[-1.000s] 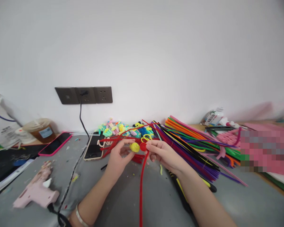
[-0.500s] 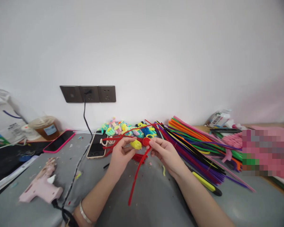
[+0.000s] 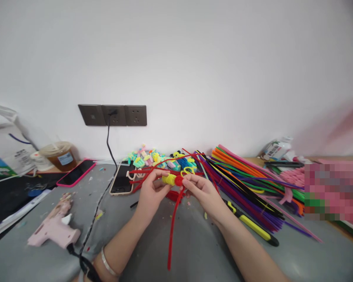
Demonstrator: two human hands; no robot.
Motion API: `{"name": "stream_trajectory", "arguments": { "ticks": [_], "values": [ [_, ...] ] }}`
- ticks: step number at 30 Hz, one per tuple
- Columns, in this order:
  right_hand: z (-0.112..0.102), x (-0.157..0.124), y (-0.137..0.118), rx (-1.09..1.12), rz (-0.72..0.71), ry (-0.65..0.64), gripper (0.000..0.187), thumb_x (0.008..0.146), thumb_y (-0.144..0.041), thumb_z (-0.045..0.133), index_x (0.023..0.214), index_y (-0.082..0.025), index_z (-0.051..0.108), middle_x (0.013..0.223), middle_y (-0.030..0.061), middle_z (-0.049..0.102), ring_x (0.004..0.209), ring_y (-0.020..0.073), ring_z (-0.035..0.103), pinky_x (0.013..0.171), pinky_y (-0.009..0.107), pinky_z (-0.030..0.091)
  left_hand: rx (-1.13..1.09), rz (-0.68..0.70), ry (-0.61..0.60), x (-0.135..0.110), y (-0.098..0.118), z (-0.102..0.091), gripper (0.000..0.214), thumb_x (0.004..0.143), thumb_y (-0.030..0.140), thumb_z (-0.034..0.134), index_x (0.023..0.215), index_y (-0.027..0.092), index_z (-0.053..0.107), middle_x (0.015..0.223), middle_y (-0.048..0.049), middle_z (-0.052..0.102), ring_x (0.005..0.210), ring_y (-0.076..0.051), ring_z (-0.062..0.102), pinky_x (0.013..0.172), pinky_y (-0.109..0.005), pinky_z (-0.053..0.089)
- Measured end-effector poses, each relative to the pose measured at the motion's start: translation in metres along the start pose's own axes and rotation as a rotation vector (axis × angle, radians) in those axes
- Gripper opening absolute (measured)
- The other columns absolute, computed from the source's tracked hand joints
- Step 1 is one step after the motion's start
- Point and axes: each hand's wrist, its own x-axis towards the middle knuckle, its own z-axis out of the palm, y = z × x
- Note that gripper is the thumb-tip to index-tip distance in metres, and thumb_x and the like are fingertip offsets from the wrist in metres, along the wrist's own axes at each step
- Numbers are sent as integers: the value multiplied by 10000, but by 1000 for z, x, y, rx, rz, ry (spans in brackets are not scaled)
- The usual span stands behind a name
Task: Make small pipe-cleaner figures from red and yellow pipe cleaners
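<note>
Between thumb and fingers, my left hand pinches a small yellow piece of coiled pipe cleaner. My right hand grips a red pipe cleaner, wound at its top into a round coil. The red coil sits against the right end of the yellow piece; whether the two are joined I cannot tell. A long red tail hangs down from the coil over the table. Yellow-handled scissors lie just behind my right fingers.
Bundled pipe cleaners and a yellow-black utility knife lie to the right. A pink glue gun with its cord is at left, near two phones and a drink cup. Small pastel figures are heaped against the wall.
The red coil and yellow piece, apart before, now meet. The red tail hangs more steeply. The whole view has shifted slightly.
</note>
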Motion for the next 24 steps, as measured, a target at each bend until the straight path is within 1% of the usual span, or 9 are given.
{"name": "stream_trajectory", "arguments": {
  "ticks": [3, 6, 10, 16, 24],
  "values": [
    [0, 0, 0, -31, -18, -10, 419, 737, -588, 731, 746, -179, 644, 678, 10, 646, 536, 114, 516, 499, 238, 419, 8, 2, 8, -1, 0, 0, 273, 666, 221, 752, 866, 194, 567, 1024, -60, 729, 777, -170, 712, 706, -266, 553],
    [1, -1, -1, -51, -8, -23, 429, 742, -600, 719, 752, -179, 639, 689, 20, 666, 533, 117, 521, 492, 236, 407, 6, 8, 15, -1, 0, 1, 261, 666, 224, 746, 852, 194, 567, 1069, -66, 719, 789, -168, 710, 715, -270, 557],
    [2, -2, -2, -73, -6, -17, 450, 731, -622, 715, 744, -181, 629, 672, 17, 663, 537, 120, 523, 508, 238, 412, 3, 8, 10, -1, 0, 1, 257, 664, 217, 746, 855, 194, 574, 1078, -66, 712, 817, -173, 713, 731, -272, 560],
    [2, -1, 1, -100, 1, -3, 470, 713, -647, 710, 747, -189, 610, 647, 12, 645, 485, 113, 477, 424, 227, 345, 13, 14, 4, -3, 2, 1, 234, 679, 204, 723, 862, 199, 578, 1080, -68, 710, 830, -182, 716, 748, -283, 566],
    [2, 0, 2, -152, -48, 29, 452, 725, -640, 691, 723, -195, 608, 578, -15, 572, 447, 98, 417, 391, 221, 345, 7, 9, -7, -3, 1, 2, 240, 681, 185, 718, 880, 196, 585, 1137, -77, 687, 860, -185, 721, 756, -279, 580]
  ]
}}
